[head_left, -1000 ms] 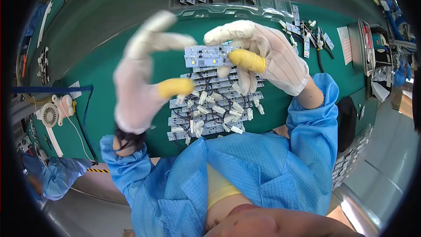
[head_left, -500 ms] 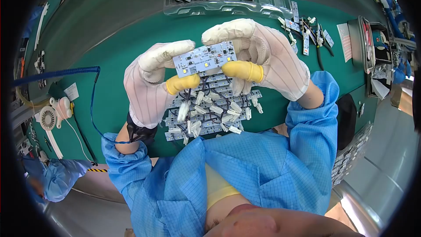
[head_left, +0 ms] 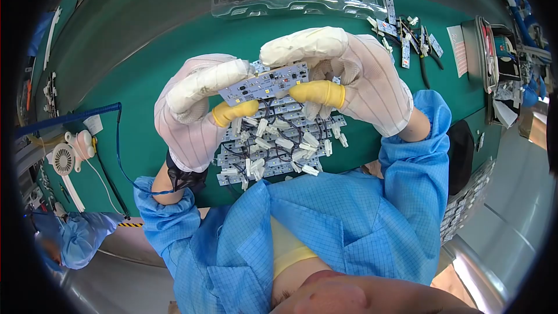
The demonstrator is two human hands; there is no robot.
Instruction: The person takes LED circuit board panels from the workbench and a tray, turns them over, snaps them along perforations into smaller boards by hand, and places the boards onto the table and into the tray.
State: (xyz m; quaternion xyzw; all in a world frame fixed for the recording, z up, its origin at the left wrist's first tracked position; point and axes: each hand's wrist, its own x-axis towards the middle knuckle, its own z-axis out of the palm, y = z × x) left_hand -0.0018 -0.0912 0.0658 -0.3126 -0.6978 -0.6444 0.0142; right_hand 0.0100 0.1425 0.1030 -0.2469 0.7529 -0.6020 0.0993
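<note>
Both hands wear white striped gloves with yellow thumb covers. Between them is a white circuit board [head_left: 264, 85], tilted with its right end higher. My left hand [head_left: 197, 102] pinches the board's left end between thumb and fingers. The right end is gripped the same way by my right hand [head_left: 349, 75]. Below the hands, rows of similar boards [head_left: 279, 166] lie on the green mat, with dark wires and white connectors [head_left: 285, 143] on top of them.
A clear plastic tray [head_left: 302, 9] with boards stands at the back. Loose boards [head_left: 406, 52] and dark-handled pliers [head_left: 424, 72] lie at the right, near a case [head_left: 479, 64]. A small fan [head_left: 64, 158] is at the left, near a co-worker's blue sleeve [head_left: 87, 235].
My left hand has come in from the left and closed on the board's left end. The board has tilted, and both hands now hold it.
</note>
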